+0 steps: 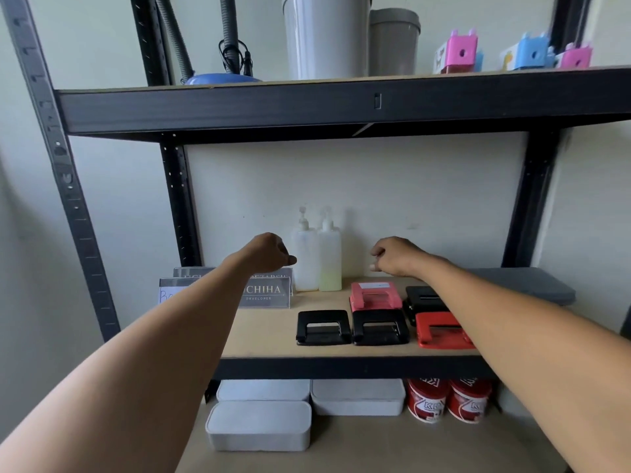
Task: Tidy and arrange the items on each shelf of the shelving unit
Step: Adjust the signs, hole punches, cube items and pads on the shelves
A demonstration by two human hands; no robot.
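Loosely curled, empty fingers [290,259] of the left hand [269,252] hover just left of two upright pump bottles [317,261], nearer than the right hand [396,256], likewise curled and empty.

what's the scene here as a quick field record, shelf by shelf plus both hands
top shelf: tall white cylindrical plastic bin, grey bin, pink and blue plastic blocks
middle shelf: two translucent pump bottles, clear acrylic name plates, five hole punches in black, pink and red, grey flat pad
bottom shelf: three grey lidded boxes, two red tins
left hand: loosely curled beside bottles, holding nothing
right hand: loosely curled, holding nothing
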